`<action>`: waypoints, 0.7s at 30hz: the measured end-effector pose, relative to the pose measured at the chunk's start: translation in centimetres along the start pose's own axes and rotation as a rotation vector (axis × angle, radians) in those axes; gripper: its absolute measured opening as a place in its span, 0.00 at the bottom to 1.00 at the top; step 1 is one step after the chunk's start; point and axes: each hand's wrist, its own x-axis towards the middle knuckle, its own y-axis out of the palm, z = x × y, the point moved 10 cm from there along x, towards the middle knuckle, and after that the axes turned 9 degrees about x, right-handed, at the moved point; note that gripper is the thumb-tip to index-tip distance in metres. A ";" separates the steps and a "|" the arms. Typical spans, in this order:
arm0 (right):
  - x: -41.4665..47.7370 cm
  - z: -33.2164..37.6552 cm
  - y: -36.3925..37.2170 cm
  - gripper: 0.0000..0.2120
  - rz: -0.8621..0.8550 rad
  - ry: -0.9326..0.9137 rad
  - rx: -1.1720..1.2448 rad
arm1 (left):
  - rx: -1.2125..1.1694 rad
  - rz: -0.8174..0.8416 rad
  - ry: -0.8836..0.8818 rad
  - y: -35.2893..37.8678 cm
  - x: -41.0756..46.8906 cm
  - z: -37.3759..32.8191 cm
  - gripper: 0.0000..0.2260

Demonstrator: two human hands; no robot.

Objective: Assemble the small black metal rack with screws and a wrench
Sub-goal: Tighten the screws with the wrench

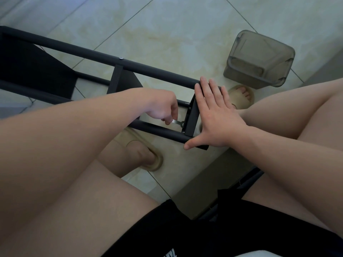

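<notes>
1. Step in hand, as judged: a fastener is being tightened at the end crossbar (pixel 192 117) of the black metal rack (pixel 148 70). The rack is laid down over the tiled floor (pixel 176 25) between the knees, running from centre of view out to 10 o'clock.
2. Left hand (pixel 163 110): its fingers (pixel 168 121) are curled and pinched on a small silver wrench (pixel 176 121). The wrench head is set against the inner face of the crossbar, at 3 o'clock from the hand. The screw under it is too small to be made out.
3. Right hand (pixel 220 117): its fingers (pixel 209 91) are straight, slightly spread and laid flat over the crossbar. The fingertips are on the far tube at 12 o'clock, and the thumb is stretched to the near tube at 7 o'clock. Nothing is gripped; the frame is only pressed.
4. One screw head (pixel 121 58) is seen seated on the far tube, at 10 o'clock from the right hand.
5. Next move, as judged: short wrench swings are called for in the tight gap between the tubes, with the frame braced. Whether the joint is snug cannot be told.
6. A translucent grey bin (pixel 259 58) is seen at 1 o'clock, apart from the rack.
</notes>
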 end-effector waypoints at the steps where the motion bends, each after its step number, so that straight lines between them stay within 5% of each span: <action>1: 0.0 0.0 0.0 0.77 0.002 0.001 0.002 | 0.005 -0.017 0.004 -0.3 0.1 -0.1 0.07; 5: 0.0 0.0 0.1 0.77 0.004 -0.001 0.003 | -0.098 -0.060 0.030 -0.9 0.4 -0.5 0.07; 14: 0.0 0.1 0.0 0.77 0.010 -0.005 0.009 | -0.923 0.070 -0.103 2.7 0.4 -0.2 0.05; 21: 0.0 0.0 0.0 0.77 0.008 -0.006 0.016 | -1.077 -0.007 -0.156 2.8 0.6 -0.2 0.05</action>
